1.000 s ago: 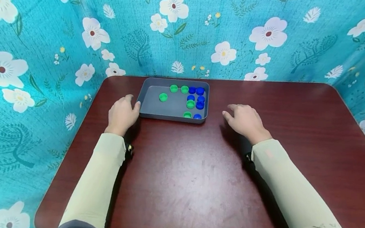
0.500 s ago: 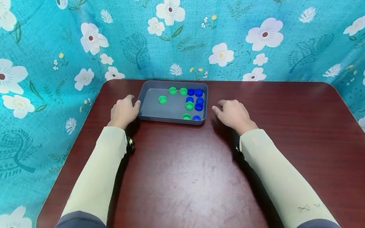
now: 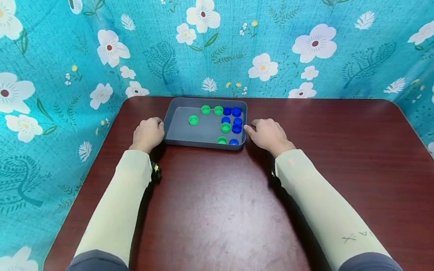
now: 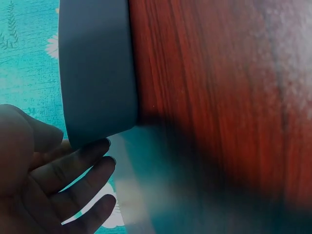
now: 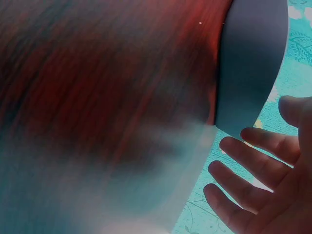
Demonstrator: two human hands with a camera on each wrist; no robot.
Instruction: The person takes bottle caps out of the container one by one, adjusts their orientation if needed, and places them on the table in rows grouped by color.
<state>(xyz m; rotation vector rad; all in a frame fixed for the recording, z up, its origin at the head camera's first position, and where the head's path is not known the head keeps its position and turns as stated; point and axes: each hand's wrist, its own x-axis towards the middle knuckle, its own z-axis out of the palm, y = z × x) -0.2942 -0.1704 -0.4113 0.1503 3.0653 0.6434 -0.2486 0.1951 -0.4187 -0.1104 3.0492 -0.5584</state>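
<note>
A shallow grey tray [image 3: 184,130] sits on the table, with green bottle caps [image 3: 193,120] and blue bottle caps [image 3: 237,128] in it, mostly toward its right end. My left hand [image 3: 147,134] is at the tray's left end. In the left wrist view, its thumb lies at the rim and its curved fingers [image 4: 92,151] meet the outer wall, holding that end. My right hand [image 3: 269,134] is beside the tray's right end. The right wrist view shows its fingers [image 5: 261,161] spread and nearly straight, fingertips close to the wall's lower corner.
The dark reddish-brown table [image 3: 217,207] has rounded corners and extends toward me and to the right. A turquoise flowered cloth [image 3: 260,21] hangs right behind the tray and along the left side.
My right hand has moved left, up to the tray's right end. My left hand's thumb and fingers have curled in at the left end. The tray and caps keep their arrangement.
</note>
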